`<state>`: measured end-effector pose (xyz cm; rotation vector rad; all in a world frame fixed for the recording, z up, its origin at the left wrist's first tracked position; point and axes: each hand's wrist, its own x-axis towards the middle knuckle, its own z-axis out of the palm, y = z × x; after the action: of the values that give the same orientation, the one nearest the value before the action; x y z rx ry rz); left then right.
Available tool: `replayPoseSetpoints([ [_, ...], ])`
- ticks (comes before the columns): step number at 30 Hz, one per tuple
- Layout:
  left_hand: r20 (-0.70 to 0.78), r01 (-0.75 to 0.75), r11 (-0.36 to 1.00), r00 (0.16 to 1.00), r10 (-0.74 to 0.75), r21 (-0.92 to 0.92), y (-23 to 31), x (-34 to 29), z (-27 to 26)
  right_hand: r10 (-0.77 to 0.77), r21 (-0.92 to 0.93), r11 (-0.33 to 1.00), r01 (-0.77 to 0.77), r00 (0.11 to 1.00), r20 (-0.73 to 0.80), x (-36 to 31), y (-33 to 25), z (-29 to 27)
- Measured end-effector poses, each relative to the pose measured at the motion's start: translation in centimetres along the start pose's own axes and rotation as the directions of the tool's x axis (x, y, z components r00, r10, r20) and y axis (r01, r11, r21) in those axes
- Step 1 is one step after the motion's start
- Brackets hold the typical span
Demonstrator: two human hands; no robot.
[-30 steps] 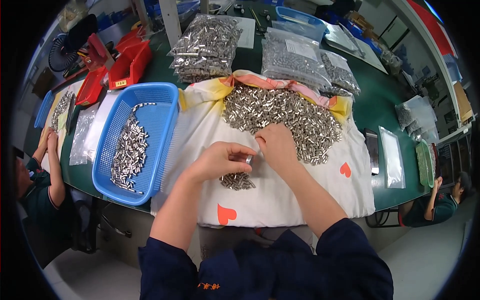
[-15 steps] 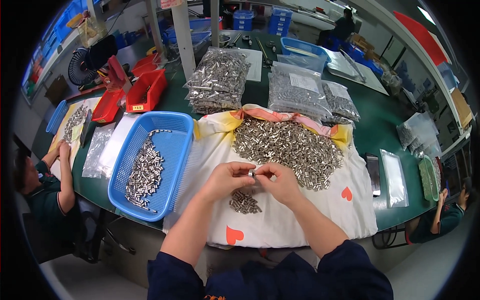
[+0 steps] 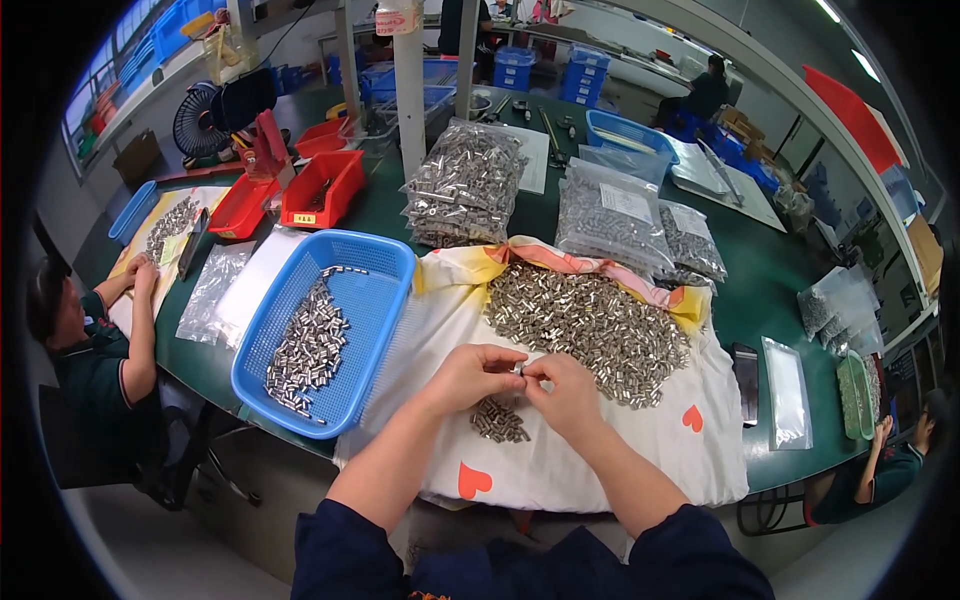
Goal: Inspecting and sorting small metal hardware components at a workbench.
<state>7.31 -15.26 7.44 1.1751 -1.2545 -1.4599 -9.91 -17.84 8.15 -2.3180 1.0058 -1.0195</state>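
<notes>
My left hand (image 3: pixel 474 376) and my right hand (image 3: pixel 563 394) meet over a white cloth with red hearts. Between their pinched fingertips sits a small shiny metal cylinder (image 3: pixel 519 369), partly hidden by the fingers. Just below them on the cloth lies a small heap of metal cylinders (image 3: pixel 499 421). A much larger pile of such cylinders (image 3: pixel 590 335) spreads behind and to the right of my hands. To the left stands a blue plastic basket (image 3: pixel 378 290), with loose metal cylinders (image 3: pixel 308 345) spread over its bottom.
Clear bags of metal parts (image 3: pixel 465 185) (image 3: pixel 612 215) stand behind the cloth. Red bins (image 3: pixel 322 190) sit back left. A phone (image 3: pixel 745 383) and a flat clear bag (image 3: pixel 788 395) lie right. Co-workers sit at left (image 3: pixel 90 340) and far right (image 3: pixel 880 470).
The whole view has shifted, so the table appears farther right and slightly lower. My hands stay together at the same spot over the cloth, and the cylinder between the fingertips has turned.
</notes>
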Motion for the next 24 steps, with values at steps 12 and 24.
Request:
replayPoseSetpoints([
  [12, 0.176, 0.011, 0.995, 0.984, -0.029, 0.103, 0.3, -0.7, -0.7, 0.304, 0.199, 0.908, -0.368, 0.907, 0.291, 1.5, 1.5, -1.8],
  [24, 0.251, -0.010, 0.958, 0.966, -0.065, 0.287, 1.5, -0.9, -0.1, -0.060, -0.440, 0.896, 0.060, 0.998, 0.014, 0.7, 3.8, 1.1],
])
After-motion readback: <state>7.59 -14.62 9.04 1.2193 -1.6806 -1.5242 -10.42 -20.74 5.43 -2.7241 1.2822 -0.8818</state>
